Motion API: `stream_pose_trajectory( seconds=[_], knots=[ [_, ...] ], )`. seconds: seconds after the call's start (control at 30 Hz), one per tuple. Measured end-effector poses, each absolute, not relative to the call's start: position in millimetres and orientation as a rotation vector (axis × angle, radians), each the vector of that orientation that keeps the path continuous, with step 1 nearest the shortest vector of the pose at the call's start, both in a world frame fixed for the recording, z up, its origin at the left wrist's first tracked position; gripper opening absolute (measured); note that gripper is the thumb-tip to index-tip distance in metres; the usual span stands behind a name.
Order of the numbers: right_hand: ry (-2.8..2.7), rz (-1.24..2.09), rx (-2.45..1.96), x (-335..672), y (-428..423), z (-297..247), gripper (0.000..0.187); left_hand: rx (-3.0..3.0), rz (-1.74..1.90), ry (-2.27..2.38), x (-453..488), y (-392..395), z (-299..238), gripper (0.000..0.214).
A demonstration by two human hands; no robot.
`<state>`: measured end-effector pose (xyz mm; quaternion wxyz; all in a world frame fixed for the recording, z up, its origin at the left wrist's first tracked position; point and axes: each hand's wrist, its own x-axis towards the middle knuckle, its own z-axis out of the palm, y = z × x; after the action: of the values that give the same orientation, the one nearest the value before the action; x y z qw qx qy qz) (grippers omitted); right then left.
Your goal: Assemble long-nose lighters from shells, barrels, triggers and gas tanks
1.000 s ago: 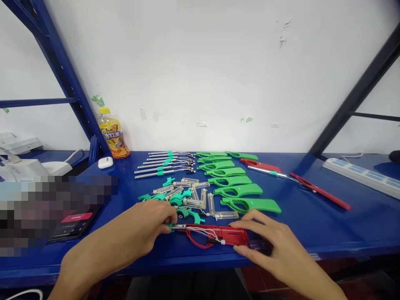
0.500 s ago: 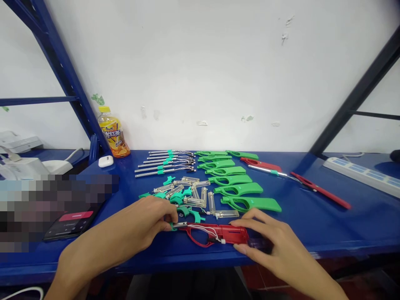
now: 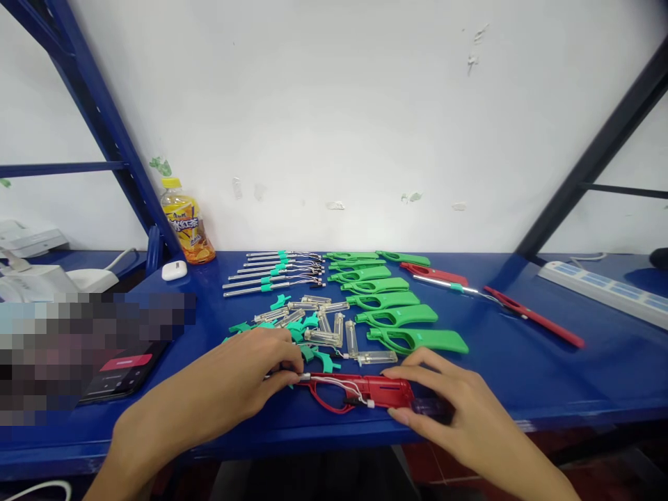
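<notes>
My left hand (image 3: pixel 261 365) pinches a metal lighter tube (image 3: pixel 305 376) at the narrow end of a red lighter shell half (image 3: pixel 391 392); the fingers hide most of the tube. White wires (image 3: pixel 342 382) run from it along the open shell, ending in a small white plug over the handle. My right hand (image 3: pixel 459 393) holds the shell's wide end between thumb and fingertips. Just behind lie teal triggers (image 3: pixel 328 361) and clear fuel tanks (image 3: pixel 352 339) in a loose pile.
Several green shell halves (image 3: pixel 438 340) form a column behind, with wired metal tubes (image 3: pixel 261 287) to their left. Two red shells (image 3: pixel 537 316) and another tube (image 3: pixel 443 284) lie right. A phone (image 3: pixel 120 369), earbud case (image 3: pixel 174 270), bottle (image 3: pixel 188 226) and power strip (image 3: pixel 605 289) sit around.
My left fingers have shifted slightly right along the metal tube, covering more of it. My right hand stays on the shell's wide end.
</notes>
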<state>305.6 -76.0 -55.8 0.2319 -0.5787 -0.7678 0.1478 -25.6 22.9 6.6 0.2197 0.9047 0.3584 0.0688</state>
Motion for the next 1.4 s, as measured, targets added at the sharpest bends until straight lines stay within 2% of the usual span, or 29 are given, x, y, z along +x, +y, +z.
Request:
stream_pose_trajectory(
  seconds=[0.17, 0.73, 1.13, 1.4],
  knots=[
    [-2.107, 0.435, -1.593, 305, -76, -55, 0.028, 2.488, 0.189, 1.003, -19, 24, 10, 0.022],
    [-2.117, 0.457, -1.587, 305, -76, -53, 0.027, 2.491, 0.135, 1.064, -19, 18, 13, 0.011],
    [-2.098, 0.475, -1.584, 304, -75, -55, 0.026, 2.437, 0.137, 1.023, -13, 26, 16, 0.024],
    [-2.102, 0.486, -1.576, 304, -76, -54, 0.024, 2.445, 0.179, 0.954, -25, 33, 6, 0.011]
  ],
)
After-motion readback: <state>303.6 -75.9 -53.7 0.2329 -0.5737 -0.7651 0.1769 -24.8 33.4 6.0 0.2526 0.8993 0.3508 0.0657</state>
